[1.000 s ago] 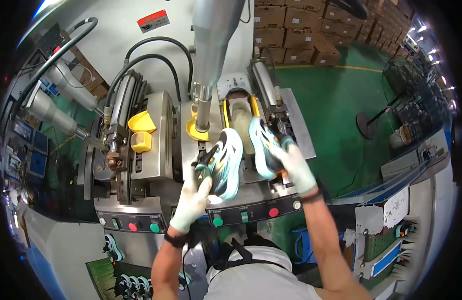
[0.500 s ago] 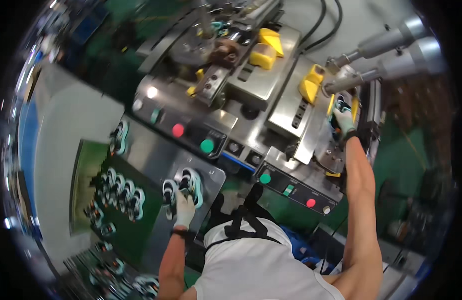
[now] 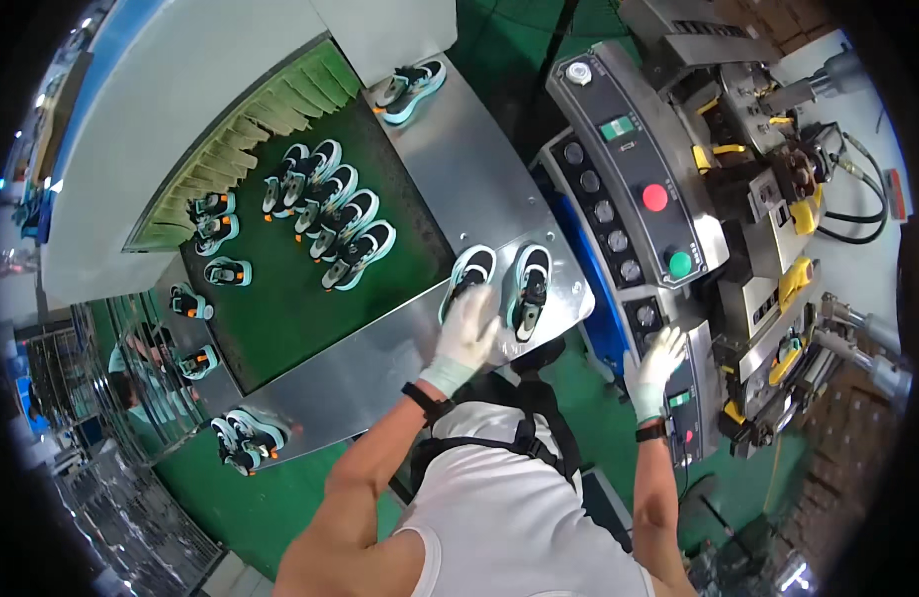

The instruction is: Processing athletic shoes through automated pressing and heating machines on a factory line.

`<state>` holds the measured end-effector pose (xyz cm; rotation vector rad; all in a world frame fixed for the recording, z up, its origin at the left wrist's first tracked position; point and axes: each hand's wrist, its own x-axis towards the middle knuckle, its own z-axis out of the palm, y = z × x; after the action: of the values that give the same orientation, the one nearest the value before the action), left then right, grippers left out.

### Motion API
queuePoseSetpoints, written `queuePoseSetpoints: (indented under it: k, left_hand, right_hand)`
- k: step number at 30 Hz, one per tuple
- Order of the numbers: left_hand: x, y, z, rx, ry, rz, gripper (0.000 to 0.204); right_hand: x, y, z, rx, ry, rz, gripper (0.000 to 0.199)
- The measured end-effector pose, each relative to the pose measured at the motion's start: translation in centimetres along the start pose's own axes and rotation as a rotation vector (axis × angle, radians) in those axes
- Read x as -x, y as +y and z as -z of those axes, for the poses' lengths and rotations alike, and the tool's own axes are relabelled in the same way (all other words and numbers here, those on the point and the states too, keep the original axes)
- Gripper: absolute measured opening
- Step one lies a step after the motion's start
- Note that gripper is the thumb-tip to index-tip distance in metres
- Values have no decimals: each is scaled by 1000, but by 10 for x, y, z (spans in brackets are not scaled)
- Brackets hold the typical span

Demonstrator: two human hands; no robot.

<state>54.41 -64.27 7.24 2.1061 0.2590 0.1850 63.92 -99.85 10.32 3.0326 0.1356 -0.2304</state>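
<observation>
My left hand (image 3: pixel 467 333), in a white glove and slightly blurred, reaches over the lower end of a black sneaker with a pale mint sole (image 3: pixel 471 267). Its thumb stands apart from the fingers, and no grip on the shoe shows. Just right of it, a matching sneaker (image 3: pixel 530 289) lies on the corner of the metal table (image 3: pixel 350 398). My right hand (image 3: pixel 658 366), also gloved, is open with fingers spread. It is over or beside the lower control panel (image 3: pixel 683 383) of the machine; whether it touches cannot be seen.
Several sneakers (image 3: pixel 352 254) stand on the green conveyor belt (image 3: pixel 290 333) beneath a green strip curtain (image 3: pixel 271 114). A single sneaker (image 3: pixel 412 90) sits at the table's far end, a pair (image 3: pixel 249 440) at the left end. The upper panel has a red button (image 3: pixel 654 197); yellow-padded clamps (image 3: pixel 796 281) lie beyond.
My view has turned so the conveyor is ahead and the machine to the right. My right hand has left the sneaker in the machine's clamp. The left stays near the paired sneakers.
</observation>
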Motion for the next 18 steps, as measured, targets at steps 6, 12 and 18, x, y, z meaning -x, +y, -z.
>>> queuePoseSetpoints:
  k: [6, 12, 18]
  left_hand:
    - [6, -83, 11, -18, -70, 246, 84]
    - [-27, -103, -10, 342, -159, 408, 69]
    - [-42, -13, -54, 249, -475, 269, 76]
  right_hand:
    - [16, -197, -55, -1084, -344, -180, 80]
    - [-3, -244, -126, -1030, 104, -363, 68]
    - [57, -158, 0, -1673, -39, -735, 35]
